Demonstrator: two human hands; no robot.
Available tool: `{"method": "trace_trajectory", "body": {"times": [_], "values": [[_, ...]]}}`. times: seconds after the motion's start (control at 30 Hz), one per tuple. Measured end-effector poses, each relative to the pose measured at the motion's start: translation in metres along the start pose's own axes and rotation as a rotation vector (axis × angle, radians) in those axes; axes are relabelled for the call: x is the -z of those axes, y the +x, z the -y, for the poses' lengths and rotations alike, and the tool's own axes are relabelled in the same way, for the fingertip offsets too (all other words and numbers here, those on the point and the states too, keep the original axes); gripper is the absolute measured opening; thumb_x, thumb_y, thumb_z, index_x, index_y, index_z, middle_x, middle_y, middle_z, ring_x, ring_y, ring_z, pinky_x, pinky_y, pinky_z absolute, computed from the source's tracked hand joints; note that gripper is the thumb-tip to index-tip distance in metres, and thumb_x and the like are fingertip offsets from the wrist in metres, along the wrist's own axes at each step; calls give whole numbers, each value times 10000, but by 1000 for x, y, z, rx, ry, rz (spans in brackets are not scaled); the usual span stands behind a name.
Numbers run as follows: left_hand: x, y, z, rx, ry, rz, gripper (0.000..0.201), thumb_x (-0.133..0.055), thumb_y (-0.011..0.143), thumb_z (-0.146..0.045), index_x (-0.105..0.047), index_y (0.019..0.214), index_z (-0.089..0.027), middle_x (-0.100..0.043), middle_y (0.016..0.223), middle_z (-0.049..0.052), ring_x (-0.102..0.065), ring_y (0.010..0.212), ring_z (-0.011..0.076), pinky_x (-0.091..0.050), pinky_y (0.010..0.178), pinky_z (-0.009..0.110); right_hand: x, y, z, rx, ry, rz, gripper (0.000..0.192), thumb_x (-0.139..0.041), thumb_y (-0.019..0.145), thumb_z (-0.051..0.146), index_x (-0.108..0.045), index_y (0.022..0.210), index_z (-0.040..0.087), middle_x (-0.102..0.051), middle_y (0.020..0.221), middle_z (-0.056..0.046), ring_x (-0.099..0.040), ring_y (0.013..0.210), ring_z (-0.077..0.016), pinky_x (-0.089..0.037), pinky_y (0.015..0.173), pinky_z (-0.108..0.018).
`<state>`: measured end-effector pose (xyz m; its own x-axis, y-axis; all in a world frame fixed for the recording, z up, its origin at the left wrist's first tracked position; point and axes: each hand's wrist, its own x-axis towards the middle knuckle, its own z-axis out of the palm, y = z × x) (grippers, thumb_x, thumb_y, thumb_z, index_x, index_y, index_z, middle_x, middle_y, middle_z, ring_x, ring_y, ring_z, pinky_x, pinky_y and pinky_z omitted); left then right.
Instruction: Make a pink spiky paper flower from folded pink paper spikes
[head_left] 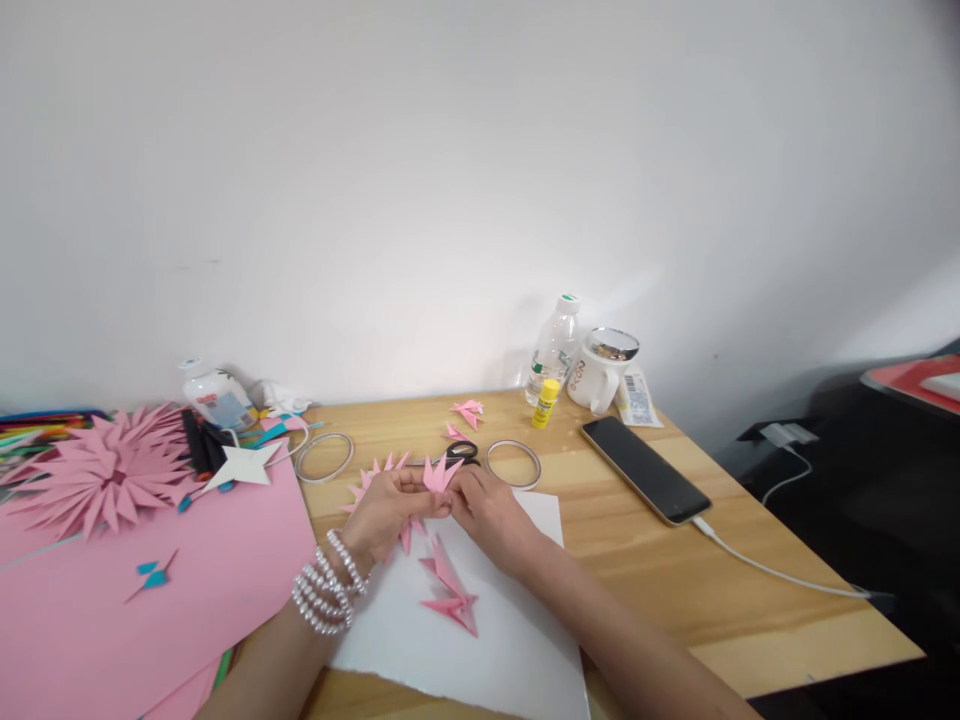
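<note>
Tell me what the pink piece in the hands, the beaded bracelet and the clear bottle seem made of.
Pink piece: matte paper, going by its flat colour, folded edges and sharp points.
Beaded bracelet: glossy, pearly beads with bright highlights; perhaps plastic or glass, I can't tell.
Clear bottle: likely plastic, see-through and shiny; glass isn't ruled out.

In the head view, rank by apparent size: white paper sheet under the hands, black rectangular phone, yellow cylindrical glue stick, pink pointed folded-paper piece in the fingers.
1. White paper sheet
2. Black phone
3. Yellow glue stick and pink folded-paper piece: too alike to rank
</note>
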<state>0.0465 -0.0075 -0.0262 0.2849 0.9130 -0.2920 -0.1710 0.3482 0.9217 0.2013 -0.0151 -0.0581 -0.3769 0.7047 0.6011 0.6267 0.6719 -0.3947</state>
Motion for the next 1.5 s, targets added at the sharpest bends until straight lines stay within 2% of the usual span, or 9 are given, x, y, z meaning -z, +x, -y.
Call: {"method": "trace_trajectory", "body": {"times": [0.13,0.27,0.37,0.53,0.67,0.9,1.17,1.33,1.5], "values": [[-1,0,-1,13,-27,12,206,-781,506,-131,-673,678,-95,-690,652,43,-648,649,145,-533,694,250,5,2,-4,-108,146,-18,124,-443,795,100,-509,711,163,-542,659,-21,-499,581,-124,-408,532,-226],[-1,0,0,4,-28,12,233,-776,521,-131,-677,727,-86,-697,692,60,-652,673,149,-533,704,249,9,2,-4,-136,234,3,101,-488,801,126,-538,728,177,-561,698,-19,-522,636,-125,-427,557,-221],[-1,0,0,-3,2,2,237,-772,522,-116,-676,736,-82,-698,694,69,-651,674,150,-534,686,240,8,2,-2,-120,182,42,101,-484,814,130,-539,742,175,-563,733,-33,-526,664,-136,-428,568,-234],[-1,0,0,-5,24,4,204,-762,530,-117,-677,713,-89,-700,688,65,-653,665,156,-536,689,252,1,-1,-2,-74,-27,125,132,-390,868,145,-512,818,146,-539,823,-78,-520,732,-172,-422,602,-277],[-1,1,0,-10,36,25,188,-755,534,-112,-676,704,-96,-701,679,60,-655,663,158,-536,682,252,-2,-2,-2,-73,-95,185,130,-362,863,106,-486,836,133,-508,847,-88,-502,716,-173,-410,586,-281],[0,0,0,-10,7,22,185,-760,530,-123,-676,693,-100,-695,659,49,-653,664,156,-537,690,258,0,-1,-1,-78,49,146,136,-340,852,81,-451,817,151,-468,833,-73,-479,728,-166,-416,606,-284],[-3,-1,-3,7,-22,-4,212,-790,476,-139,-674,649,-94,-679,623,39,-642,616,148,-543,661,265,0,-2,0,-128,147,152,149,-324,833,61,-428,794,161,-432,822,-64,-444,658,-148,-398,525,-254],[-3,-1,-5,21,-47,-26,225,-797,464,-131,-679,652,-91,-676,618,35,-642,630,149,-543,685,270,2,0,0,-156,173,71,161,-308,849,80,-419,771,166,-433,805,-57,-435,633,-137,-404,523,-246],[-2,-2,-4,20,-41,-19,224,-787,486,-125,-683,680,-84,-684,641,49,-643,636,146,-542,677,254,7,2,-2,-116,175,23,113,-417,850,141,-484,768,177,-496,806,-48,-490,701,-145,-428,601,-254]]}}
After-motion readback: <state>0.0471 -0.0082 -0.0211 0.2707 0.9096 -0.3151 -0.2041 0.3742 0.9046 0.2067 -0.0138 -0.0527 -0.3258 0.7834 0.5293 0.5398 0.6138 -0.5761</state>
